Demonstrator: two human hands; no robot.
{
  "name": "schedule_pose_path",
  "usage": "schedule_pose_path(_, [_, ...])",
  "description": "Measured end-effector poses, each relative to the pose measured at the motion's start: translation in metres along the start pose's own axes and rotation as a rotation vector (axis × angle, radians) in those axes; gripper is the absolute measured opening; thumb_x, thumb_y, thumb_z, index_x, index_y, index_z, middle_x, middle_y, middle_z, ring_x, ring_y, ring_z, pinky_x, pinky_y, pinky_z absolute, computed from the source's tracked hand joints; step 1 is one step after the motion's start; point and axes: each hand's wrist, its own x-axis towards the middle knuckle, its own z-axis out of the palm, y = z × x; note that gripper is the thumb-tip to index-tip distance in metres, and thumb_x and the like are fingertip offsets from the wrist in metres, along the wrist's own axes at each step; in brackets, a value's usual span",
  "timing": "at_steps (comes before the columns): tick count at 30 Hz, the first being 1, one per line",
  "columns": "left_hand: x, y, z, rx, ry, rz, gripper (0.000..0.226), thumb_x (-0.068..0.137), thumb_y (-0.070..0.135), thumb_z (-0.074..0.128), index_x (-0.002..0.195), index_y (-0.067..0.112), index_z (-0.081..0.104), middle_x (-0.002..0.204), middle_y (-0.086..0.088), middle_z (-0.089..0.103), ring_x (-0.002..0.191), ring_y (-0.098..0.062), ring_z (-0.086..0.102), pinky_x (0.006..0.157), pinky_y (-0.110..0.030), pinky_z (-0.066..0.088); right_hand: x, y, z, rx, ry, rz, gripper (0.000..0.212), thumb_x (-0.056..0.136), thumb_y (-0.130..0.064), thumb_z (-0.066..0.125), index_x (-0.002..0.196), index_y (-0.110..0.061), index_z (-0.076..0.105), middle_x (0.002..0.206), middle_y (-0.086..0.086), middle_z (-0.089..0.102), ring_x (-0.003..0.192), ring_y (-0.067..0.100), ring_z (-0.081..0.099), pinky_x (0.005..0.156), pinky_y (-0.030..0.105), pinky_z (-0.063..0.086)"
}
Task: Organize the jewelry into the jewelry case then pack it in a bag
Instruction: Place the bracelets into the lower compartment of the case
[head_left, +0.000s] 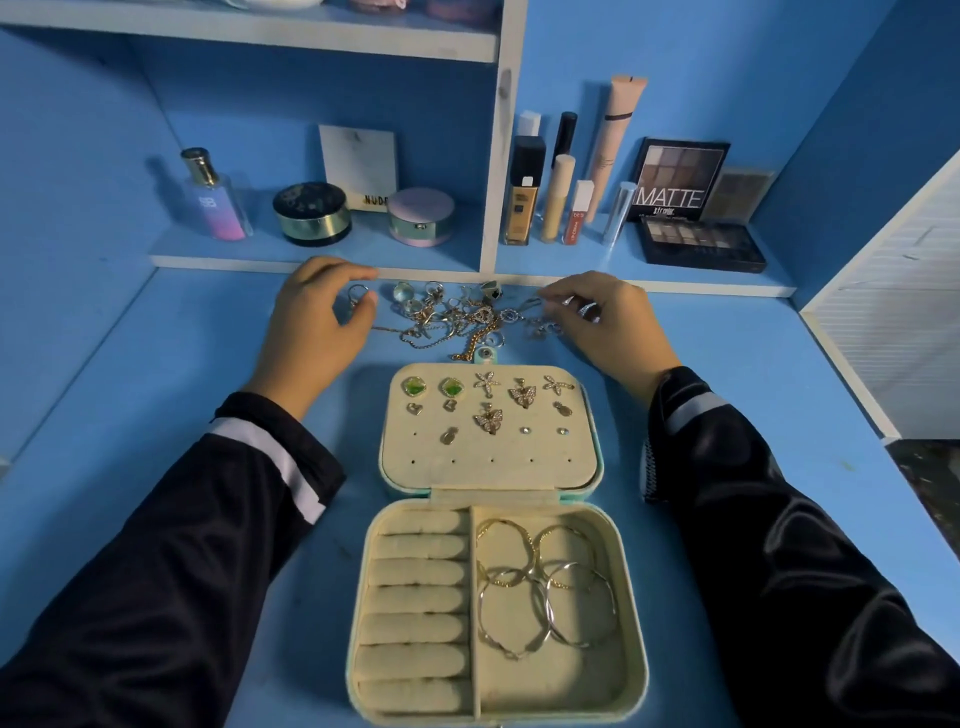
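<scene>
Jewelry pile (457, 317) runs left-right across upper centre, with left hand (317, 322) and right hand (597, 325) at its 2 ends, equally near, fingers curled — any grip cannot be told.

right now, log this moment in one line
left hand: at silver ring, grip unclear | right hand: on tangled jewelry pile | open cream-lined jewelry case: gold hoop earrings inside
</scene>
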Motion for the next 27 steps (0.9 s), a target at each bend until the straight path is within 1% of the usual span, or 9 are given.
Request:
schedule_pose_path(5, [0.008, -0.006, 0.005, 0.018, -0.036, 0.032, 0.022, 0.092, 0.016, 0.065, 0.112, 0.011, 0.070, 0.115, -0.008, 0.061, 0.108, -0.023, 0.058, 0.093, -0.024, 0.041, 0.019, -0.012, 0.012, 0.027, -0.159, -0.037, 0.013, 0.089, -0.015, 0.068, 0.100, -0.012, 0.074, 0.090, 0.001, 0.071, 0.070, 0.005, 0.055, 0.067, 0.006, 0.041])
schedule_pose_path(8, [0.012, -0.006, 0.007, -0.007, -0.069, 0.027, 0.020, 0.092, 0.019, 0.067, 0.111, 0.013, 0.070, 0.114, -0.004, 0.063, 0.105, -0.018, 0.059, 0.088, -0.016, 0.040, 0.033, -0.022, 0.022, 0.043, -0.226, -0.087, 0.013, 0.087, -0.014, 0.070, 0.100, -0.013, 0.075, 0.089, -0.003, 0.069, 0.071, 0.003, 0.057, 0.065, 0.005, 0.042])
schedule_pose_path(11, [0.016, -0.007, 0.009, -0.038, -0.142, 0.017, 0.019, 0.091, 0.019, 0.068, 0.109, 0.015, 0.072, 0.111, -0.002, 0.066, 0.099, -0.012, 0.059, 0.078, -0.004, 0.038, 0.045, -0.032, 0.032, 0.060, -0.320, -0.135, 0.014, 0.085, -0.016, 0.073, 0.099, -0.016, 0.076, 0.090, -0.008, 0.070, 0.074, -0.005, 0.059, 0.071, 0.007, 0.043])
schedule_pose_path(14, [0.019, -0.007, 0.009, -0.076, -0.176, -0.010, 0.021, 0.091, 0.018, 0.068, 0.112, 0.015, 0.071, 0.112, 0.001, 0.068, 0.100, -0.004, 0.056, 0.076, 0.000, 0.037, 0.053, -0.037, 0.042, 0.052, -0.414, -0.197, 0.016, 0.084, -0.017, 0.075, 0.099, -0.017, 0.076, 0.090, -0.012, 0.067, 0.077, -0.010, 0.058, 0.073, 0.006, 0.042])
schedule_pose_path(17, [0.019, -0.007, 0.008, -0.137, -0.176, -0.040, 0.022, 0.091, 0.018, 0.069, 0.113, 0.018, 0.071, 0.112, 0.009, 0.067, 0.101, 0.004, 0.055, 0.080, 0.000, 0.036, 0.057, -0.039, 0.050, 0.024, -0.431, -0.260, 0.018, 0.082, -0.012, 0.076, 0.099, -0.017, 0.077, 0.090, -0.008, 0.065, 0.080, -0.001, 0.057, 0.078, 0.010, 0.044])
schedule_pose_path(20, [0.018, -0.007, 0.009, -0.148, -0.174, -0.047, 0.021, 0.091, 0.017, 0.069, 0.112, 0.018, 0.071, 0.110, 0.010, 0.067, 0.099, 0.006, 0.055, 0.080, -0.001, 0.037, 0.058, -0.038, 0.052, -0.013, -0.421, -0.284, 0.016, 0.081, -0.011, 0.076, 0.097, -0.016, 0.077, 0.089, -0.008, 0.062, 0.081, 0.007, 0.057, 0.078, 0.012, 0.044])
schedule_pose_path(23, [0.017, -0.006, 0.009, -0.146, -0.180, -0.040, 0.020, 0.092, 0.017, 0.067, 0.111, 0.017, 0.072, 0.110, 0.009, 0.068, 0.099, 0.005, 0.056, 0.079, -0.001, 0.038, 0.059, -0.036, 0.048, -0.030, -0.423, -0.259, 0.015, 0.082, -0.008, 0.074, 0.094, -0.015, 0.077, 0.086, -0.010, 0.063, 0.076, -0.004, 0.055, 0.073, 0.004, 0.040])
schedule_pose_path(26, [0.016, -0.005, 0.009, -0.174, -0.184, -0.030, 0.019, 0.092, 0.015, 0.067, 0.110, 0.017, 0.072, 0.110, 0.008, 0.069, 0.101, 0.002, 0.059, 0.081, -0.002, 0.039, 0.061, -0.034, 0.041, -0.043, -0.416, -0.227, 0.015, 0.083, -0.005, 0.072, 0.092, -0.015, 0.077, 0.081, -0.018, 0.061, 0.072, -0.013, 0.055, 0.069, 0.003, 0.041])
schedule_pose_path(27, [0.016, -0.004, 0.009, -0.177, -0.186, -0.028, 0.019, 0.092, 0.016, 0.067, 0.110, 0.017, 0.072, 0.111, 0.008, 0.069, 0.101, 0.001, 0.059, 0.082, -0.003, 0.039, 0.061, -0.034, 0.041, -0.038, -0.407, -0.220, 0.014, 0.083, -0.005, 0.072, 0.092, -0.015, 0.077, 0.081, -0.017, 0.061, 0.071, -0.014, 0.055, 0.069, 0.003, 0.041])
